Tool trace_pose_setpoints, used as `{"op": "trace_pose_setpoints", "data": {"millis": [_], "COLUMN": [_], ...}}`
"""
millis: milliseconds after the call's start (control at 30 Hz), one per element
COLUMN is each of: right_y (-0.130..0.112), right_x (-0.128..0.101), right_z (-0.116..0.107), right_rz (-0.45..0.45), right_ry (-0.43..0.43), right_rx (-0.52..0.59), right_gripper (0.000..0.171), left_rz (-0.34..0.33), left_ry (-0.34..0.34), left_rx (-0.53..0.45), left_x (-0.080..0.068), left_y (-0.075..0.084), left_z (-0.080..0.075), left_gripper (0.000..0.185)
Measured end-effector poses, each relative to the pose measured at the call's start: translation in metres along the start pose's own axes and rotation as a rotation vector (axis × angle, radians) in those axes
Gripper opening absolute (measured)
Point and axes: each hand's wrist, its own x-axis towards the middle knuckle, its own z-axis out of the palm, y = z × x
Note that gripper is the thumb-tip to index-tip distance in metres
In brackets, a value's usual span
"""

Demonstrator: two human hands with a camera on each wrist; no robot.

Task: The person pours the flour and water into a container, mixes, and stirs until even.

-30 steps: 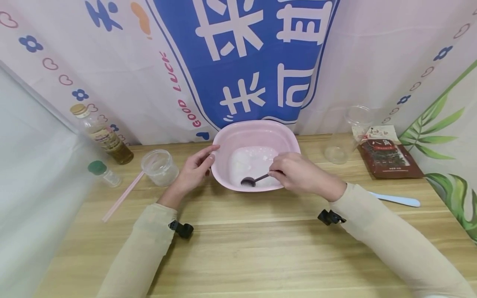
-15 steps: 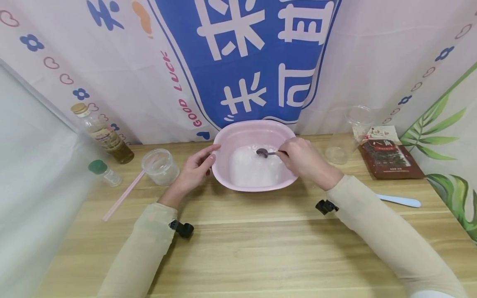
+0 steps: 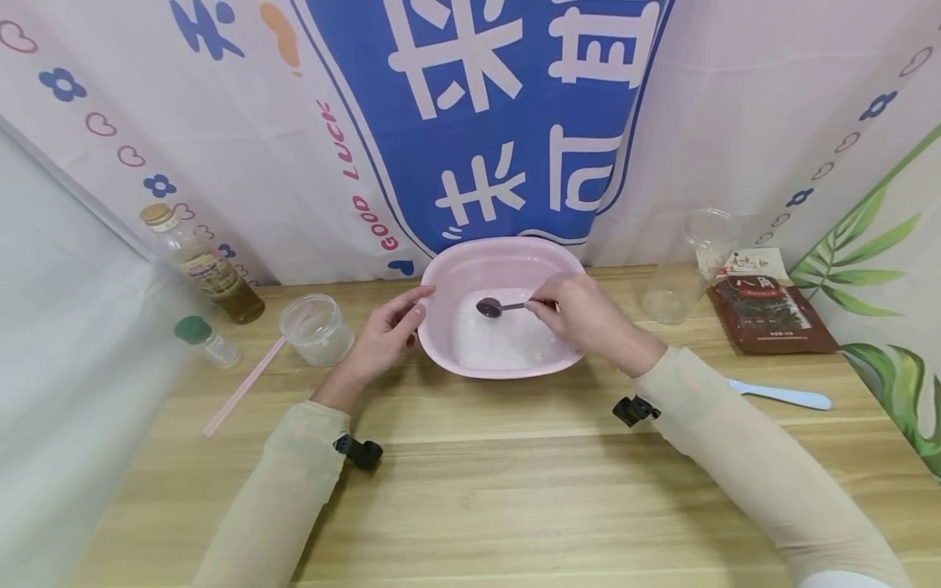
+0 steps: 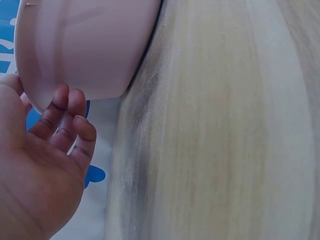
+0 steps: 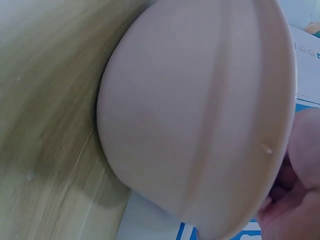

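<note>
A pink plastic basin (image 3: pixel 507 251) stands on the table against the cloth backdrop, with white contents (image 3: pixel 488 339) covering its bottom. My right hand (image 3: pixel 581 314) pinches the thin handle of a small dark spoon (image 3: pixel 488 308), whose bowl is inside the basin over the white contents. The right wrist view shows the basin's outer wall (image 5: pixel 165 100), and the spoon is hidden there. My left hand (image 3: pixel 382 333) holds the basin's left rim. In the left wrist view, the curled fingers (image 4: pixel 60 97) lie along the outside of that rim.
On the left are an oil bottle (image 3: pixel 213 282), a green-capped shaker (image 3: pixel 209 341), pink chopsticks (image 3: pixel 243 390) and a clear tub (image 3: pixel 316 335). To the right are a clear plastic cup (image 3: pixel 665 304), a brown spice packet (image 3: pixel 772 314) and a light blue handled utensil (image 3: pixel 790 396).
My right hand has swept the spoon through the basin, from near the front wall to the back, then left toward the middle. The left hand stays at the rim.
</note>
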Motion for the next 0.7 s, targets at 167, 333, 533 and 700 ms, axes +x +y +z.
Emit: {"op": "trace_pose_setpoints", "data": {"millis": [167,333,533,700], "right_y": [-0.003,-0.006,-0.005,0.0], "right_x": [0.003,0.009,0.01,0.009], "right_z": [0.001,0.01,0.01,0.007], "right_rz": [-0.019,-0.019,0.07,0.112], "right_ry": [0.048,0.017,0.01,0.04], "right_rx": [0.029,0.049,-0.035,-0.041], "right_gripper": [0.016,0.016,0.017,0.018], "left_rz": [-0.006,-0.003,-0.007,-0.018], "left_ry": [-0.001,0.004,0.003,0.004], "left_rx": [-0.003,-0.01,-0.01,-0.006], "left_x": [0.0,0.0,0.0,0.001], "left_y": [0.0,-0.002,-0.002,-0.001], "left_z": [0.0,0.0,0.001,0.001], "left_gripper": [0.041,0.041,0.041,0.041]}}
